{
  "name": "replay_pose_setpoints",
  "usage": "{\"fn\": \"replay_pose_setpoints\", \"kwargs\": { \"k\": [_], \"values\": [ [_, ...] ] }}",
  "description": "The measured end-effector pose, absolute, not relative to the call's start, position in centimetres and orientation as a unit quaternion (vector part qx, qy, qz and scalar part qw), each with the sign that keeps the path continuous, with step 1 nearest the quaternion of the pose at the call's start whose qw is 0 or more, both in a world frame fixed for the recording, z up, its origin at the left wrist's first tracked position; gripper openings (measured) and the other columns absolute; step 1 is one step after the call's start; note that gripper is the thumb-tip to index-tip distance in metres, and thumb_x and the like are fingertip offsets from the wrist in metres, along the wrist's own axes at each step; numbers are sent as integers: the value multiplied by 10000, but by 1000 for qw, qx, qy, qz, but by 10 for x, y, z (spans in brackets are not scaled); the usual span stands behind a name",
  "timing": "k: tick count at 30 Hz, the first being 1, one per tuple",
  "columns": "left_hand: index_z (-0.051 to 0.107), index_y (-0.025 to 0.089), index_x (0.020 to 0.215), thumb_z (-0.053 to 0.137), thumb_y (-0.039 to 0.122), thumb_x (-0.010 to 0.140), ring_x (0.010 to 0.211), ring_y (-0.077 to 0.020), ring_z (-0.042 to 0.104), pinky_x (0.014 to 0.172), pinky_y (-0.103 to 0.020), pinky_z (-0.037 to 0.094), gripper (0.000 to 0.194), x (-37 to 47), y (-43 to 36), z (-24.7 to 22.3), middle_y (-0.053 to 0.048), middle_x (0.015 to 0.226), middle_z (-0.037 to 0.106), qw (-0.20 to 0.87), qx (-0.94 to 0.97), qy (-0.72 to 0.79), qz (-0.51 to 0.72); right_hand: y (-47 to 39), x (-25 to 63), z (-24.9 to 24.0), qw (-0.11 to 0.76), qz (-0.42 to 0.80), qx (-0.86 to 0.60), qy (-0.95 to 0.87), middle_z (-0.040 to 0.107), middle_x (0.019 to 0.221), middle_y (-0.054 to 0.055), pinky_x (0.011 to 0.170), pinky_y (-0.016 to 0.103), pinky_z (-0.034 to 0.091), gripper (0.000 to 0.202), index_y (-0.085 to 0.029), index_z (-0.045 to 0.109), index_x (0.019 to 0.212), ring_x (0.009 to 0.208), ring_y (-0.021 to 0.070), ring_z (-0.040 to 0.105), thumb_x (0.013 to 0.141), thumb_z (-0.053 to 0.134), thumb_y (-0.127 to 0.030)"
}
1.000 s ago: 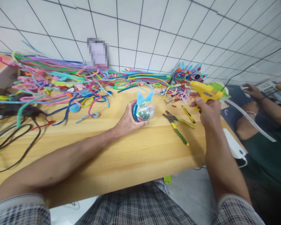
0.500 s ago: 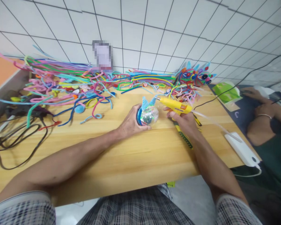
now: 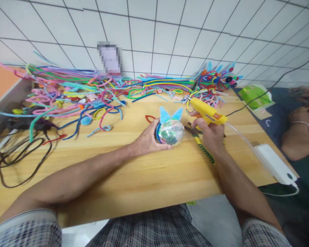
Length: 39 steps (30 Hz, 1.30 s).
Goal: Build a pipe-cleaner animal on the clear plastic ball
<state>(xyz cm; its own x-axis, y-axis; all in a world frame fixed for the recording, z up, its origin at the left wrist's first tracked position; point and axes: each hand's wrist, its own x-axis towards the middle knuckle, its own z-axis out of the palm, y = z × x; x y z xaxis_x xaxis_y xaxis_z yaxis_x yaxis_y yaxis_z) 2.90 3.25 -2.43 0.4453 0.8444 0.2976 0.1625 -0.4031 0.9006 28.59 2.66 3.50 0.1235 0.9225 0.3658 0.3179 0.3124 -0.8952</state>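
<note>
My left hand (image 3: 149, 139) is wrapped around the side of a clear, shiny ball (image 3: 172, 132) with a blue band at its left edge. Two light blue pointed ears (image 3: 171, 114) stand up from its top. A yellow glue gun (image 3: 207, 110) is gripped in my right hand (image 3: 211, 133), its nozzle pointing up and left, apart from the ball. Pliers (image 3: 204, 148) with yellow and green handles lie on the table just under my right hand, partly covered by it. Behind the ball lies a small red loop (image 3: 149, 118).
Many coloured pipe cleaners (image 3: 79, 91) are heaped along the wall. Finished-looking colourful figures (image 3: 217, 79) stand at the back right. A white power adapter (image 3: 274, 163), a green packet (image 3: 256, 97) and black cables (image 3: 23, 164) lie around. Another person's arm (image 3: 296, 133) rests at the right.
The glue gun has moved right, away from the ears, uncovering the pliers' jaws. The ball has turned and come nearer in my left hand. The red loop now shows behind it.
</note>
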Motion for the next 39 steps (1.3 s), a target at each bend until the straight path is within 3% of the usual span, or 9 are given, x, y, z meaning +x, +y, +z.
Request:
{"fn": "replay_pose_setpoints", "kwargs": {
  "k": [5,9,14,20,28,35,39],
  "values": [
    [518,230,1435,986,572,680,1280,-379,703,1133,-561,586,952,23,54,-30,-151,1392,675,385,726,397,410,31,286,34,542,248,-530,-603,813,1001,40,790,395,655,238,-304,782,1020,751,202,706,955,723,-525],
    [455,216,1499,980,551,694,1416,-384,634,1229,-570,519,1018,9,73,-39,-182,1509,620,330,700,428,467,30,289,27,518,276,-519,-621,821,1006,32,796,395,655,233,-293,782,989,766,204,720,957,734,-518],
    [418,197,1540,990,567,690,1476,-406,588,1269,-598,477,1089,6,72,-44,-217,1559,575,294,716,426,468,23,299,18,453,296,-516,-664,838,1089,38,903,432,647,229,-283,797,1066,954,255,774,956,757,-480],
    [420,206,1555,975,597,715,1512,-416,553,1283,-602,462,1080,6,70,-46,-209,1564,568,241,728,427,479,8,295,31,352,201,-500,-765,824,1004,28,809,419,633,218,-305,768,1161,888,277,768,971,733,-407],
    [407,244,1544,971,603,721,1494,-405,558,1270,-607,473,1060,7,70,-49,-192,1563,559,255,726,421,481,1,286,42,314,167,-472,-807,842,1106,39,836,398,636,225,-317,718,1230,959,273,803,1009,696,-355],
    [383,243,1532,966,616,715,1462,-413,568,1245,-630,483,1070,8,74,-55,-198,1527,561,263,696,433,509,6,274,87,238,145,-411,-868,839,1107,43,818,404,645,192,-337,708,1228,959,269,809,1042,664,-337],
    [362,240,1555,984,576,711,1486,-412,538,1259,-628,473,1101,9,73,-57,-200,1555,532,249,707,423,509,9,267,96,245,133,-370,-886,834,1130,50,852,404,649,193,-327,713,1227,1000,272,805,1040,667,-319]
  ]
}}
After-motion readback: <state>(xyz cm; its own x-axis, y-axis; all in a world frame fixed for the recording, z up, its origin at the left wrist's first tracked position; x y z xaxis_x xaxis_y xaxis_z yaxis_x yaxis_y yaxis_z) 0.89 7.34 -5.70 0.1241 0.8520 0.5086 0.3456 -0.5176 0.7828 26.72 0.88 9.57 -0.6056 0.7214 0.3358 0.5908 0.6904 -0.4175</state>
